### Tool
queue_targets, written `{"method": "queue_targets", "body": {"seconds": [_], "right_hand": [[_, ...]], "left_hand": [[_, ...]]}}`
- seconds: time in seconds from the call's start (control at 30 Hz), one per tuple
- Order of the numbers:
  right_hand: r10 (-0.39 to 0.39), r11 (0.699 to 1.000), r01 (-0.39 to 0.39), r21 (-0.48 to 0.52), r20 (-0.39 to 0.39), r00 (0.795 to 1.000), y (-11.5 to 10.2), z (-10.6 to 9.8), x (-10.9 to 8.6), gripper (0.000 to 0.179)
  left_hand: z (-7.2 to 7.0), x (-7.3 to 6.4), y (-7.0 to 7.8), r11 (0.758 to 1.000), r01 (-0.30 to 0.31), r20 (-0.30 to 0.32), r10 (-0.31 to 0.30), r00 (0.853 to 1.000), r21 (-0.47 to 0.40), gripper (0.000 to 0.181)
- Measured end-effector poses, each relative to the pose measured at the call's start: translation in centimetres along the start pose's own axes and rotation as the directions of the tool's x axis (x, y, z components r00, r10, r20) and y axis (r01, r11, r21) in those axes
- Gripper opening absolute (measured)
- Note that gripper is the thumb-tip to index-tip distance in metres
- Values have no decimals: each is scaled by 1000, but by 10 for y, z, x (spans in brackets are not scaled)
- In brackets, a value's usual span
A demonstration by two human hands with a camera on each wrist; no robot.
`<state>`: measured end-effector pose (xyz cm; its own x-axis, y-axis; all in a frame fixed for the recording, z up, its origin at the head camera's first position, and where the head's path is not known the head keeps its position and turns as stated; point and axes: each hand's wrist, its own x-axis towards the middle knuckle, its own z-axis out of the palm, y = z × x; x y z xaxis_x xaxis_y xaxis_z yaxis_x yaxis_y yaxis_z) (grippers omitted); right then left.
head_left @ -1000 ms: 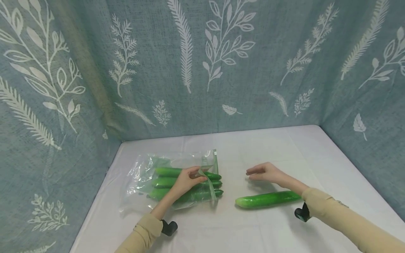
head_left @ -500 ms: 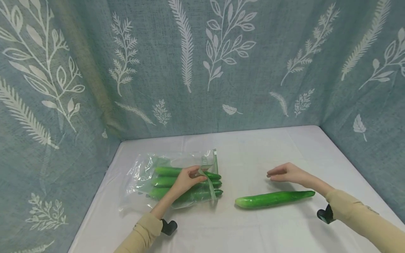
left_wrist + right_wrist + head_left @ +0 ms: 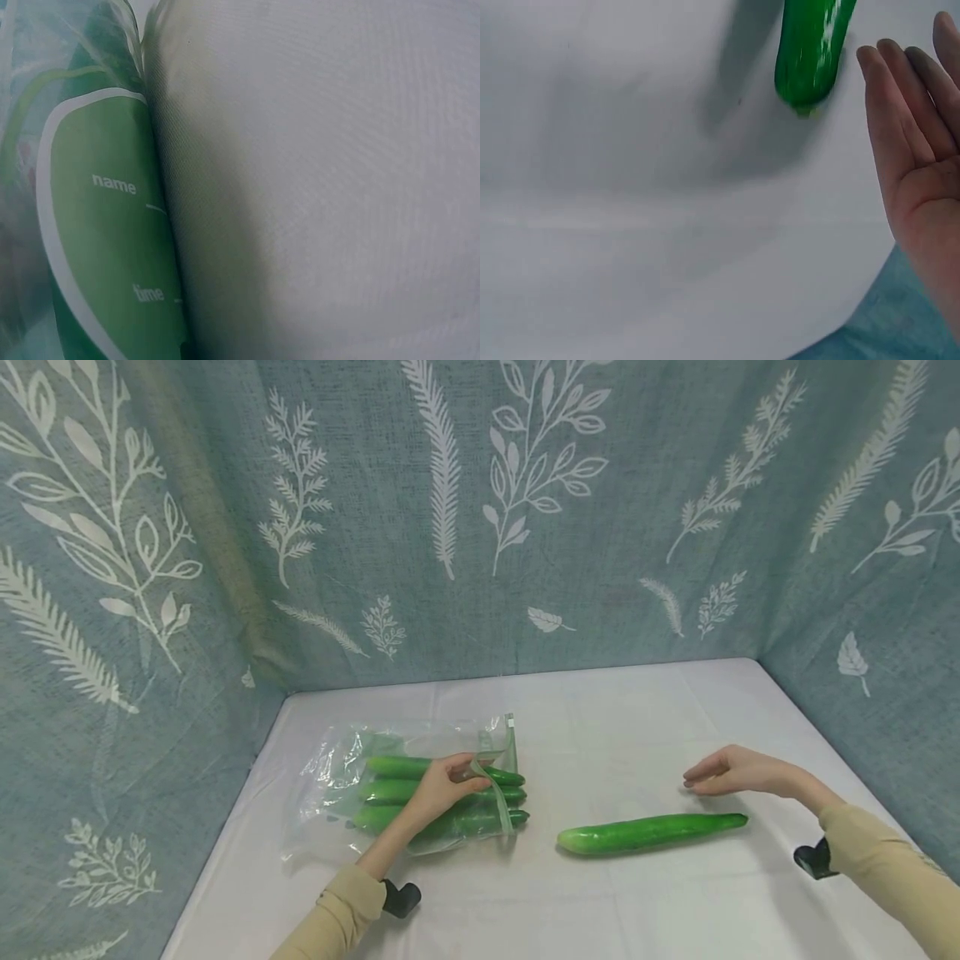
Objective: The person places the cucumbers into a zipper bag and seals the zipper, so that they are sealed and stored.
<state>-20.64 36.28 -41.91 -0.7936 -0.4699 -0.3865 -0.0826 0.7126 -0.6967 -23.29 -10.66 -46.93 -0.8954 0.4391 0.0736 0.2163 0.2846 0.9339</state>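
Observation:
A clear zip-lock bag with a green closure strip lies on its side at the left of the table. Inside it, 3 cucumbers lie side by side, their dark ends at the mouth. My left hand holds the bag's rim between thumb and fingers, over the cucumbers. In the left wrist view the bag's green label reads "name" and "time"; the hand is out of that view. One loose cucumber lies right of the bag. My right hand hovers beyond its dark tip, fingers extended, touching nothing.
A white cloth covers the table. Blue-green leaf-print curtains enclose the back and both sides. Each wrist wears a small black camera, the left one close above the cloth.
My right hand has moved to the right, away from the bag and along the loose cucumber towards its dark end. The left hand, bag and cucumbers have stayed in place.

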Motion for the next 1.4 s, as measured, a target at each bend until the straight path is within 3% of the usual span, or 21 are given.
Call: {"method": "queue_targets", "body": {"seconds": [0.27,0.43,0.83,1.0,1.4], "right_hand": [[61,993,-71,96,98,993,11,-10,-16,44],[89,981,-117,154,179,980,15,-8,-21,47],[3,930,-111,351,294,956,23,-2,-23,46],[-27,916,-100,388,308,951,28,1,-22,42],[-22,909,-95,405,276,961,34,2,-20,44]], "left_hand": [[1,1,1,998,-15,21,16,1000,-55,44],[1,0,1,999,-26,17,27,999,-41,44],[1,1,0,999,-23,14,23,1000,-28,44],[1,1,0,999,-19,12,20,1000,-31,45],[0,0,3,999,-3,21,4,1000,-51,43]]}}
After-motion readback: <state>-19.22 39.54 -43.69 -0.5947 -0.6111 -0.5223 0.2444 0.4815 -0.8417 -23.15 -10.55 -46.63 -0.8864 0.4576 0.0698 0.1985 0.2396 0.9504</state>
